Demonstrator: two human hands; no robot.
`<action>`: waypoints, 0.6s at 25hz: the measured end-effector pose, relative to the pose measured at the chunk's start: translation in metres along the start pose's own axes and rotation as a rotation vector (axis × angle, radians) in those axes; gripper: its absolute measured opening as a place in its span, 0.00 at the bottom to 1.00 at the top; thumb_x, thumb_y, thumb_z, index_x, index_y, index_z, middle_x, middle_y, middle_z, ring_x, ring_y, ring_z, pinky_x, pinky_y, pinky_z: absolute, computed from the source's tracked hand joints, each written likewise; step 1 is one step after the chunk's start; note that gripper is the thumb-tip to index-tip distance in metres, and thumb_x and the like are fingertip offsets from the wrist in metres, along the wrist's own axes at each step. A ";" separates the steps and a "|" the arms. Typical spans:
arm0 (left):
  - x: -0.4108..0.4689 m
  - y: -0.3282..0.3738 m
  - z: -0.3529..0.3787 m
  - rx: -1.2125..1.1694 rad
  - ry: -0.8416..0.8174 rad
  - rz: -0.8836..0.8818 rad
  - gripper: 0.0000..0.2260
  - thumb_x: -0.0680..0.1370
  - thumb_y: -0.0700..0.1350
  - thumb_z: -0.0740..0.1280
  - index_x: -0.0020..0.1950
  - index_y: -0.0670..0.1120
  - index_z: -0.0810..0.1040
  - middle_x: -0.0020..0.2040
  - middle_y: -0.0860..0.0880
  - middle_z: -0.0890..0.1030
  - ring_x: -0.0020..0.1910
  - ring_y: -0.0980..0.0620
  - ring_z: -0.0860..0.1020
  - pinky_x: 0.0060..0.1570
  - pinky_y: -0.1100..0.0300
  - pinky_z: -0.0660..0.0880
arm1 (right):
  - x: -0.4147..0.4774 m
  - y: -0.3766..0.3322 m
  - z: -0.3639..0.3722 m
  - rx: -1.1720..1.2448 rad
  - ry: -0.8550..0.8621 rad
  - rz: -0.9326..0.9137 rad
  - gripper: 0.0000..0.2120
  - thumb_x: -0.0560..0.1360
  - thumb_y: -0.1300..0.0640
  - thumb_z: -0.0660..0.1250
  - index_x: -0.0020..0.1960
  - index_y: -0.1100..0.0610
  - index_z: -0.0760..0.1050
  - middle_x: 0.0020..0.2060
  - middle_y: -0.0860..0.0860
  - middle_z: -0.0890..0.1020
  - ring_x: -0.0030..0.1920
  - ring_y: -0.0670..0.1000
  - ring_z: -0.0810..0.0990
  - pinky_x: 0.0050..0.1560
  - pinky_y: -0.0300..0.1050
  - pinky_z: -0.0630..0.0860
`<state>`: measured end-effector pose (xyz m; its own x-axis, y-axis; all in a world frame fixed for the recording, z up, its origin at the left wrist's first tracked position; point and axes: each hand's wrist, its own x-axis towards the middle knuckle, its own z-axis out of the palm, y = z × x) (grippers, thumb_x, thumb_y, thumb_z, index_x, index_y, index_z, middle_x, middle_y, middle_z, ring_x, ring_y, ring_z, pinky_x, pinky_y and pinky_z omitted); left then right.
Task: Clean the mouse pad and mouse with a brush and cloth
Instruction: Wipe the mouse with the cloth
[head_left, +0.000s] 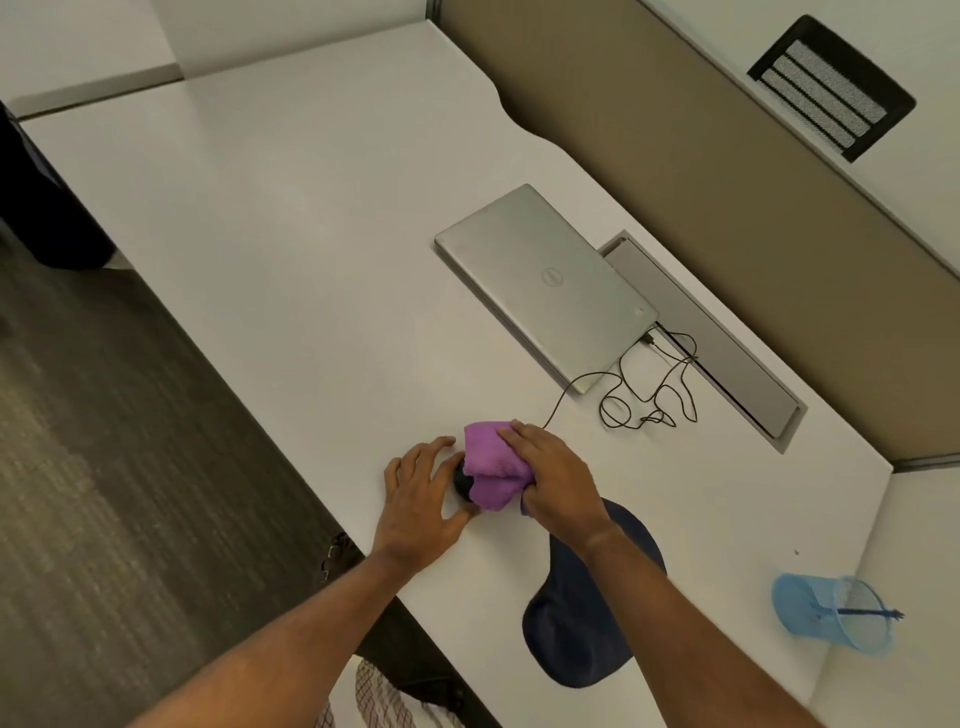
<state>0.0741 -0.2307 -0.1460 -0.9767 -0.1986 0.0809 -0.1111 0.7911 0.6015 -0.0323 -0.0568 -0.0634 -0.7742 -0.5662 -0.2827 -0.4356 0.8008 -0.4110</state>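
Holding the black mouse (462, 484) on the white counter (311, 260) with the left grip (421, 493), thumb and fingers curled round its sides. Pressing a purple cloth (493, 460) down over the mouse's top with the right grip (556, 478), fingers bent round the bunched fabric. Just beside, toward the near edge, a dark blue mouse pad (576, 639), partly under the right forearm. Farther back, a closed laptop (540, 286) with a tangled cable (639, 397); off right, a blue mesh cup (826, 618).

— What is seen on the white desk (260, 208)?
— A closed silver laptop (545, 286) is laid flat beside a grey cable hatch (722, 348), and a blue mesh cup (810, 608) is placed near the right corner.
— And behind?
— A brown partition (727, 182) is set along the desk's far edge.
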 end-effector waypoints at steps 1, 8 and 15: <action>0.000 0.000 0.000 -0.014 0.010 0.000 0.30 0.72 0.64 0.68 0.69 0.50 0.71 0.68 0.50 0.71 0.67 0.49 0.68 0.67 0.52 0.61 | 0.001 0.000 0.002 0.009 -0.020 0.003 0.43 0.63 0.66 0.71 0.75 0.46 0.64 0.74 0.46 0.67 0.72 0.50 0.65 0.70 0.48 0.68; 0.000 -0.005 0.001 -0.158 0.036 -0.019 0.32 0.66 0.58 0.73 0.66 0.50 0.69 0.63 0.50 0.75 0.64 0.50 0.71 0.66 0.50 0.67 | -0.008 -0.016 0.016 -0.155 -0.058 -0.355 0.32 0.71 0.60 0.68 0.74 0.52 0.66 0.71 0.52 0.71 0.70 0.53 0.69 0.72 0.49 0.64; 0.003 -0.001 0.000 -0.079 0.044 -0.034 0.29 0.69 0.69 0.70 0.63 0.53 0.76 0.64 0.53 0.75 0.65 0.52 0.70 0.65 0.51 0.65 | 0.019 0.002 -0.012 0.007 -0.007 -0.012 0.30 0.62 0.63 0.68 0.63 0.49 0.76 0.55 0.48 0.80 0.55 0.52 0.77 0.56 0.51 0.77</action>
<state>0.0712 -0.2322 -0.1461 -0.9634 -0.2513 0.0935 -0.1274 0.7360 0.6649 -0.0532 -0.0638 -0.0594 -0.7658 -0.5769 -0.2841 -0.4411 0.7927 -0.4208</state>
